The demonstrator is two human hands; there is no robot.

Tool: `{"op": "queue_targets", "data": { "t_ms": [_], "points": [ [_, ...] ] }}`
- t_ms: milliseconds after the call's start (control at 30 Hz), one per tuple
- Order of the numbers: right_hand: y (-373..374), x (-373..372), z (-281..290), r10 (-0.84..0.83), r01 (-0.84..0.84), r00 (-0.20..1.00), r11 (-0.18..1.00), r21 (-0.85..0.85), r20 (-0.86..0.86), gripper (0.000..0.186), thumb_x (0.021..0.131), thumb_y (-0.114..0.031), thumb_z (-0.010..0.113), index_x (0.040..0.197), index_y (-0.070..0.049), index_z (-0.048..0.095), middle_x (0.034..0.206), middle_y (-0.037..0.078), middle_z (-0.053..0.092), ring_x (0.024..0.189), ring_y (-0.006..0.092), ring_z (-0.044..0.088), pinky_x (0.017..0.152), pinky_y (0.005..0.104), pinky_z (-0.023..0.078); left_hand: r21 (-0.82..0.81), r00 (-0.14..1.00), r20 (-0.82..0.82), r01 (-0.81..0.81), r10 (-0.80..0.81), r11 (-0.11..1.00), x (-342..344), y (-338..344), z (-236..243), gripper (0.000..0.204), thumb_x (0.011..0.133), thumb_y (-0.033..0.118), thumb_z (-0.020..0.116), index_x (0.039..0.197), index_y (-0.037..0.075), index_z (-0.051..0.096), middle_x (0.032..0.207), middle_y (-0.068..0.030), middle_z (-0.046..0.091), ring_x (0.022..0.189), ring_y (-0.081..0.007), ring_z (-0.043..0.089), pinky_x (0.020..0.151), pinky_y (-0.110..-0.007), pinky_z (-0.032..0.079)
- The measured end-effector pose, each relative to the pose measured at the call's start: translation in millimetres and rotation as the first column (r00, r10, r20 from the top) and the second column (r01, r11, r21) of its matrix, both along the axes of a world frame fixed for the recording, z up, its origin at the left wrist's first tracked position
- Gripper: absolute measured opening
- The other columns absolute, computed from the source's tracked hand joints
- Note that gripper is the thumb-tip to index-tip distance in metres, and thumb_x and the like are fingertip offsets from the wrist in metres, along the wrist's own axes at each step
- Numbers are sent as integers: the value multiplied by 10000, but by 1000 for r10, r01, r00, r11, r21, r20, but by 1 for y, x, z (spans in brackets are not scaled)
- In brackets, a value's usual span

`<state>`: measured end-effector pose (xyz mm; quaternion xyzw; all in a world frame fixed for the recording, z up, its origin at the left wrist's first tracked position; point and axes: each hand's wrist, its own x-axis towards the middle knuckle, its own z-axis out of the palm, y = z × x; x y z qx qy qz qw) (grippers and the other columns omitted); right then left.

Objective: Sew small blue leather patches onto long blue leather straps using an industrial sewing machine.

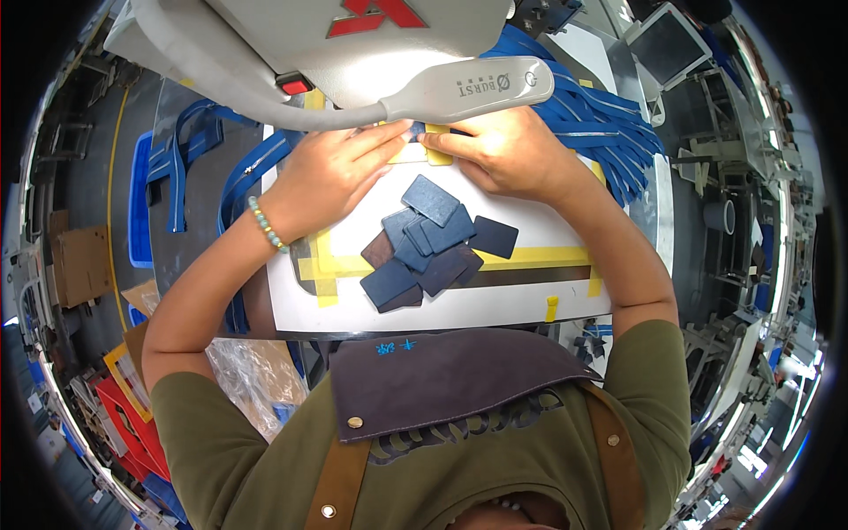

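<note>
While the left hand, fingers extended, and right hand, fingers curled, meet at a small blue piece by the far machine, I cannot tell their grip; work appears under way, loose dark patches heaped nearer, seemingly remaining

Blue piece, between fingers (partly hidden)

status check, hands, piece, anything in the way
Left hand, right hand: fingertips at small blue piece. Lamp overhangs, partly blocking the view. Patches piled nearer the body.
</note>
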<state>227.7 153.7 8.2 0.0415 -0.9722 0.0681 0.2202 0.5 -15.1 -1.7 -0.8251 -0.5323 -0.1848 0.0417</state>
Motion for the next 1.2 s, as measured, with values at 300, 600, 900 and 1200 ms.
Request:
{"op": "queue_targets", "data": {
  "t_ms": [300, 600, 900, 1200],
  "points": [
    [1, 3, 0, -9, 10, 999, 1000, -29, 31, 222, 839, -142, 760, 1059, -111, 756, 1169, 28, 709, 1098, 259, 678, 936, 406, 561, -17, 998, 19, 63, -62, 998, -11, -1, -4, 444, 923, 105, 750, 1360, 41, 696, 1463, -77, 670, 1183, -271, 674, 1015, -396, 527],
    [2, 3, -4, -11, 12, 1000, 998, -56, 17, 242, 840, -122, 744, 1081, -111, 766, 1175, 37, 718, 1097, 271, 685, 933, 416, 563, 44, 990, -87, 115, -111, 992, -16, 5, -4, 381, 914, 92, 722, 1292, 44, 716, 1393, -87, 714, 1176, -266, 721, 973, -377, 584],
    [5, 4, -2, -7, 9, 999, 999, -47, 43, 274, 830, -94, 728, 1100, -101, 770, 1198, 60, 730, 1101, 273, 689, 935, 425, 566, -21, 985, -132, 110, -112, 994, -11, 6, 0, 339, 877, 76, 689, 1211, 34, 725, 1357, -106, 726, 1178, -256, 725, 973, -367, 603],
    [3, 22, 27, 12, 13, 979, 992, -123, 204, 360, 808, -52, 696, 1161, -24, 758, 1208, 111, 743, 1106, 289, 697, 971, 427, 562, -27, 950, -269, 160, -161, 987, -13, 10, 5, 379, 910, 117, 644, 1280, 47, 688, 1423, -102, 683, 1251, -231, 686, 990, -345, 592]
  ]
}}
